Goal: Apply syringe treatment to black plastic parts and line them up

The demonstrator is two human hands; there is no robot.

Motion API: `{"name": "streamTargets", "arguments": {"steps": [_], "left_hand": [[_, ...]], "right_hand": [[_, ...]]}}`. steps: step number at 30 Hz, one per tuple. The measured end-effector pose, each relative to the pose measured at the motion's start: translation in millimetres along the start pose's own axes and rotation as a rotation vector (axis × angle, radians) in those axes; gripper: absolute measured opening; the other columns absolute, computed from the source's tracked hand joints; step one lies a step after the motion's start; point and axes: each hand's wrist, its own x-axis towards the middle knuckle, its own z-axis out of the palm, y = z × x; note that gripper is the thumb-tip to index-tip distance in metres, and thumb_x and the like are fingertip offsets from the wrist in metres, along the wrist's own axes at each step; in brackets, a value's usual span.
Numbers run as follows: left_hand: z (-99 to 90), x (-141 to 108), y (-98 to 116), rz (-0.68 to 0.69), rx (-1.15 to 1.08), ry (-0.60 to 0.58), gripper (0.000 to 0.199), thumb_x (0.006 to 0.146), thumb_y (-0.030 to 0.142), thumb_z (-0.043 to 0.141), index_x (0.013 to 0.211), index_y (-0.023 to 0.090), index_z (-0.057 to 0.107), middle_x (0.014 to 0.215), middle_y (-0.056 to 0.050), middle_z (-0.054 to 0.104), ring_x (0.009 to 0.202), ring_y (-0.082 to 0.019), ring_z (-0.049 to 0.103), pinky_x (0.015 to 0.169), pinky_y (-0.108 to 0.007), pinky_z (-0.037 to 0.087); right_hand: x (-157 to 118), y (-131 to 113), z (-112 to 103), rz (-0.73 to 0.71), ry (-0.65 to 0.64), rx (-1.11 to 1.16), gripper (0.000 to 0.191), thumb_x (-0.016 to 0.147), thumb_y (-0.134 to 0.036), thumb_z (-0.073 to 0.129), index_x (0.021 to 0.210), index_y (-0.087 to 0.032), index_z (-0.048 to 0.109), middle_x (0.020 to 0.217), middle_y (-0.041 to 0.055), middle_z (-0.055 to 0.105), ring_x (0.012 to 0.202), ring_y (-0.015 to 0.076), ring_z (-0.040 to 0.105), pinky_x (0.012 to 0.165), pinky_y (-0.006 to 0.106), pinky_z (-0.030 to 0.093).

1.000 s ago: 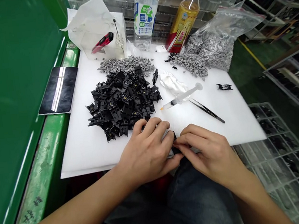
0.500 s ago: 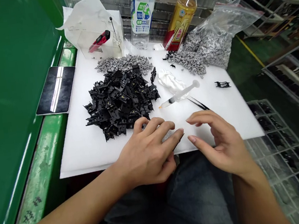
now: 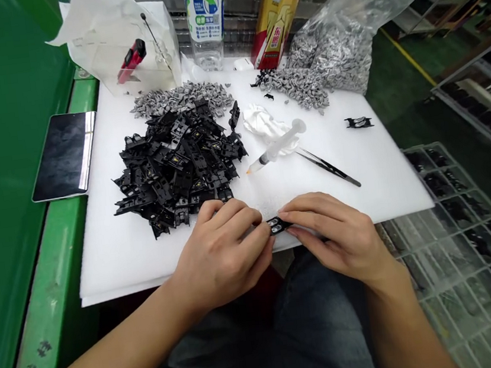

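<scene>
in the head view, the person's left hand (image 3: 226,249) and right hand (image 3: 336,232) meet near the front edge of a flat white foam sheet (image 3: 384,182), with a small, oblong black plastic part (image 3: 276,225) between them. the left fingers are curled in on its left end, partly hiding it, while the right thumb and fingertips pinch the opposite end. two pale grey oval pieces (image 3: 274,221) show side by side in the part's middle; whether the part rests on the foam or is lifted slightly is hard to tell. to handle it well, it would seem best to support both ends evenly, press lightly and squarely rather than twist, and leave the grey pieces visible so that a crooked seat can be noticed. the thin-looking plastic could probably flex or snap under a hard squeeze. black metal tweezers (image 3: 338,173) lie well within reach beyond the right hand, likely handier than fingertips for a tiny adjustment. near them, a translucent plastic syringe with an orange tip (image 3: 274,149) points towards a tangled heap of black plastic parts (image 3: 176,168), which sits just beyond the left hand.
</scene>
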Motion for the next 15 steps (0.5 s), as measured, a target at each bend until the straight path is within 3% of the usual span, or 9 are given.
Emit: {"name": "streamTargets", "arguments": {"steps": [6,15], "left_hand": [[3.2,-0.8,-1.9,0.027,-0.007,0.064,0.012,0.097,0.019,0.073,0.108,0.016,0.072,0.102,-0.005,0.075,0.094,-0.022,0.067,0.082,-0.043,0.043],[4.6,-0.7,-2.0,0.017,-0.012,0.057,0.012,0.096,0.020,0.076,0.107,0.017,0.073,0.094,-0.003,0.075,0.088,-0.021,0.065,0.080,-0.043,0.043]], "right_hand": [[-2.9,4.2,4.3,-0.081,0.028,-0.052,0.053,0.090,0.004,0.071,0.139,-0.017,0.069,0.128,0.0142,0.075,0.121,0.0260,0.069,0.105,0.048,0.061],[-0.5,2.5,1.5,-0.099,-0.030,-0.116,0.048,0.093,0.004,0.068,0.137,-0.014,0.070,0.129,0.0170,0.074,0.123,0.0273,0.068,0.105,0.049,0.060]]}}
